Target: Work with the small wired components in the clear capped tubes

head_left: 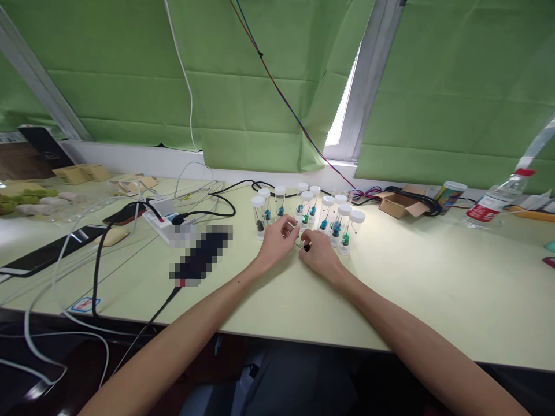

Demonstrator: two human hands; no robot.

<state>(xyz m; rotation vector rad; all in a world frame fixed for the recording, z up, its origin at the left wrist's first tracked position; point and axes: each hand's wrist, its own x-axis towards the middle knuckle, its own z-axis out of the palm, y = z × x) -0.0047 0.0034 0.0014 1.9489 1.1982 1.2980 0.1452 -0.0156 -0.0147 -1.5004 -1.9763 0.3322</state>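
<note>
My left hand (278, 239) has its fingers curled towards the right hand, the fingertips close together; what they pinch, if anything, is too small to make out. My right hand (321, 255) is closed, with a small black piece (307, 248) at its fingertips and a thin wire-like stem running towards the left hand. Just beyond both hands stand several clear tubes with white caps. A tube with a dark piece (259, 216) is at the left end, one with a green piece (347, 234) at the right end; others hold blue pieces with thin wires.
A power strip (161, 222) with plugs and cables lies left, near a pixelated dark object (202, 254) with a cord. A black phone-like slab (52, 251) is farther left. An open cardboard box (401, 202), a can (451, 196) and a plastic bottle (494, 202) stand at right.
</note>
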